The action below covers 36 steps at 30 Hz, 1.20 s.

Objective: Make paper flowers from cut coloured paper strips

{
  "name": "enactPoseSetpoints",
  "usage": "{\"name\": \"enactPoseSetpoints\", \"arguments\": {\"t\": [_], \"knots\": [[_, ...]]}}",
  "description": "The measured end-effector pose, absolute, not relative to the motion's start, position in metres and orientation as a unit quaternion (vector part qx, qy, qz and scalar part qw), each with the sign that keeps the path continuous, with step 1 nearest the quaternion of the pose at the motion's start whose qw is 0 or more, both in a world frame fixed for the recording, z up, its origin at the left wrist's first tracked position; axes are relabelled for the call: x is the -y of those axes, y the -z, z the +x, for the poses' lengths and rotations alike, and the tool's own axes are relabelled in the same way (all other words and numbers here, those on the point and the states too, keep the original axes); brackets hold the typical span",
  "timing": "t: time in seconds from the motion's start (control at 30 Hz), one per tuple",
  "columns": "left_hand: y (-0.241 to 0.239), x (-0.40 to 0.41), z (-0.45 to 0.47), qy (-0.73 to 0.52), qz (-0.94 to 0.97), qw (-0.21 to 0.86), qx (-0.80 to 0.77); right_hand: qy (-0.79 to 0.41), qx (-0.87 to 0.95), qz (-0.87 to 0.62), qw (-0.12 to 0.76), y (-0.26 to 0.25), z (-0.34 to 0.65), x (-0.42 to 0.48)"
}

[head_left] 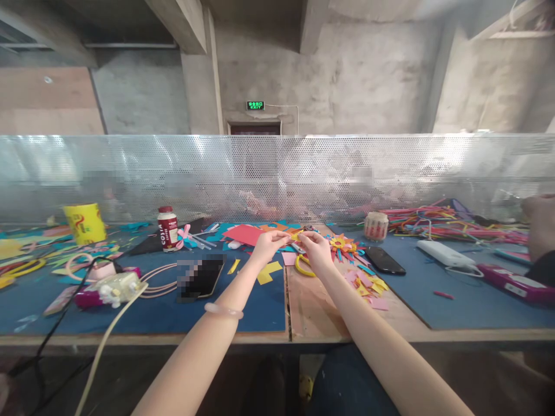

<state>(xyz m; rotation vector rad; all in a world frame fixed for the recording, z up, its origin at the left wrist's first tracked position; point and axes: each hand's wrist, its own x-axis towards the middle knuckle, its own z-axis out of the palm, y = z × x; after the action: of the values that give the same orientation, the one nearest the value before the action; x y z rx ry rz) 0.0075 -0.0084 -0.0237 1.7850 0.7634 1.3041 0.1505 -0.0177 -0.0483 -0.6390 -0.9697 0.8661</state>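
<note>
Both my hands are raised over the far middle of the table, fingertips nearly meeting. Between them is a small piece of yellow paper (295, 236). My left hand (269, 247) pinches its left side, and my right hand (315, 248) pinches the right side. Just below the right hand lies a yellow scissors handle (303, 270); the blades are hidden. Beyond my left hand is a red paper sheet (243, 234). Yellow paper pieces (269, 273) rest on the blue mat near my left wrist. To the right of my right hand are colourful paper flowers (344, 245).
A black phone (385, 260) lies to the right, another phone (208, 276) to the left. A bottle (167, 229), a yellow tub (85, 224) and a power strip (113, 289) with cables stand left. Coloured strips (437, 222) pile up right, near a person's hand (540, 225).
</note>
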Motion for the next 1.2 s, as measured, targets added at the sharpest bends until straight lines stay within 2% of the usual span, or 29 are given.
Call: {"name": "enactPoseSetpoints", "arguments": {"t": [0.27, 0.4, 0.57, 1.2], "knots": [[0.026, 0.007, 0.01, -0.497, 0.72, 0.413, -0.251, -0.361, 0.427, -0.307, 0.77, 0.05, 0.151, 0.017], [0.028, 0.004, 0.014, -0.525, 0.727, 0.374, -0.238, -0.361, 0.447, -0.298, 0.762, 0.05, 0.151, 0.017], [0.029, 0.002, 0.013, -0.548, 0.728, 0.323, -0.256, -0.404, 0.451, -0.251, 0.755, 0.049, 0.148, 0.018], [0.029, 0.001, 0.011, -0.555, 0.706, 0.357, -0.258, -0.502, 0.463, -0.218, 0.697, 0.046, 0.147, 0.026]]}}
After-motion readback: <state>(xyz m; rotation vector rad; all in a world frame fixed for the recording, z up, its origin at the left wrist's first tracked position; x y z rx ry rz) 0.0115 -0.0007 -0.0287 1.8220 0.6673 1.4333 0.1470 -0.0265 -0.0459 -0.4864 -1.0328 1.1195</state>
